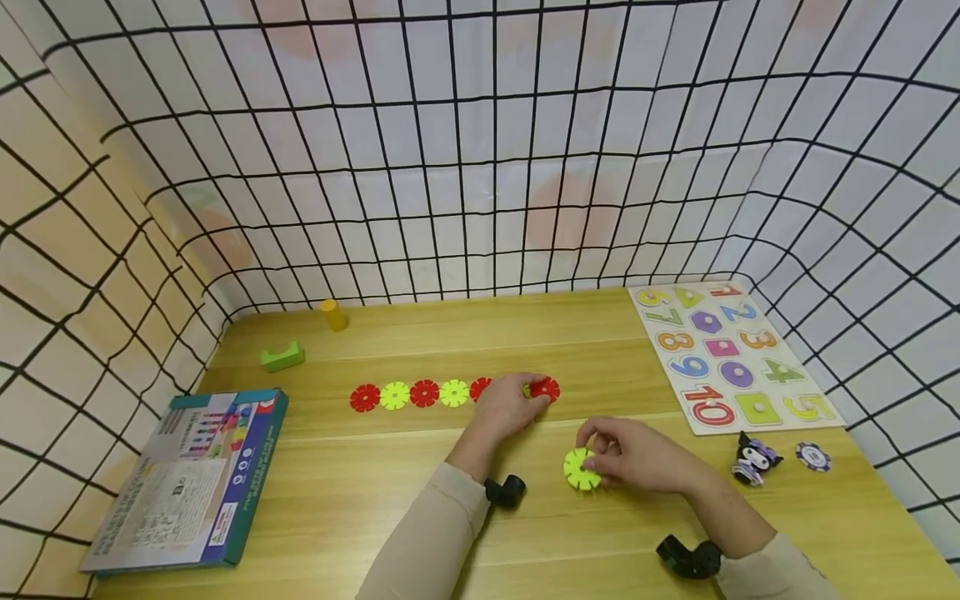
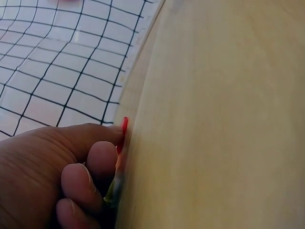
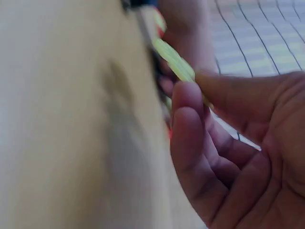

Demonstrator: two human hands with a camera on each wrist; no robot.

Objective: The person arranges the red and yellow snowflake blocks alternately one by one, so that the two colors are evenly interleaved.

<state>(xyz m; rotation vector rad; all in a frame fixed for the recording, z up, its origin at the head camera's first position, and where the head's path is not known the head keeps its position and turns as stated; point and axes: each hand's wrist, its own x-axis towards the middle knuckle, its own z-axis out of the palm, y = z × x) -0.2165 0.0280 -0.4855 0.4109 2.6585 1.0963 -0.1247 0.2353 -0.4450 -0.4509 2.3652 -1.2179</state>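
A row of flat notched discs, red and yellow-green by turns, lies on the table, starting with a red disc (image 1: 365, 397) at the left. My left hand (image 1: 506, 407) is over the right part of the row, hiding some of it. Its thumb and forefinger hold the edges of the red end disc (image 1: 552, 388); in the left wrist view the thumb meets a red rim (image 2: 125, 125). Nearer the front, my right hand (image 1: 637, 454) pinches a yellow-green disc (image 1: 578, 470) between thumb and fingertips. The right wrist view shows this disc (image 3: 174, 59) tilted, nearly edge-on.
A boxed set (image 1: 168, 483) lies at the left. Behind it are a green block (image 1: 282, 357) and an orange cylinder (image 1: 333, 315). On the right lie a number puzzle board (image 1: 723, 350), a small figurine (image 1: 753, 460) and a poker chip (image 1: 813, 457). Black-gridded cloth (image 1: 487, 192) surrounds the table.
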